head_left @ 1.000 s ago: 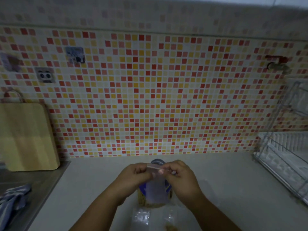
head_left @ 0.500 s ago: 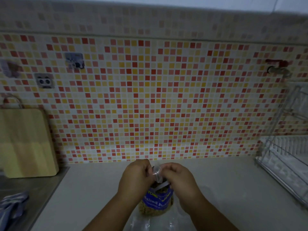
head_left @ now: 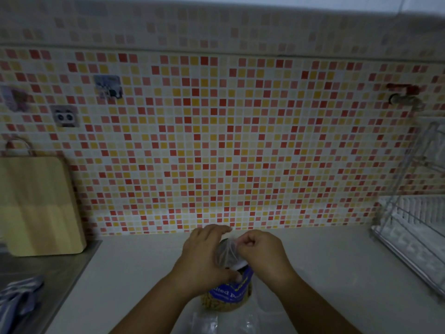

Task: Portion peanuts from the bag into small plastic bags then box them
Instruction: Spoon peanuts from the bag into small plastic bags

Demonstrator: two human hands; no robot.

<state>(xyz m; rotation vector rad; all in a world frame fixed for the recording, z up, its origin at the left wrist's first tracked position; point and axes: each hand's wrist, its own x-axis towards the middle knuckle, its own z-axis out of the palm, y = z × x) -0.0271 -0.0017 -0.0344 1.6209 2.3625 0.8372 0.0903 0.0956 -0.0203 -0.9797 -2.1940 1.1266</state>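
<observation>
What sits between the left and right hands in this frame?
A small clear bag, held by the left hand and pinched by the right hand, above the peanut bag. The head view shows it.

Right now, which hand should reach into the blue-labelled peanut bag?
Probably right: the left hand grips the small clear plastic bag, while the right hand only pinches its rim.

Left hand [head_left: 204, 259]: bare; one short, pale thumbnail shows.
Right hand [head_left: 262, 254]: bare; knuckles show as rounded bumps.
Left forearm [head_left: 163, 304]: uncovered from the wrist to the picture's lower edge.
Right forearm [head_left: 313, 304]: uncovered likewise, wrist to lower edge.
Fine detail: lost in dim light and blur.
</observation>
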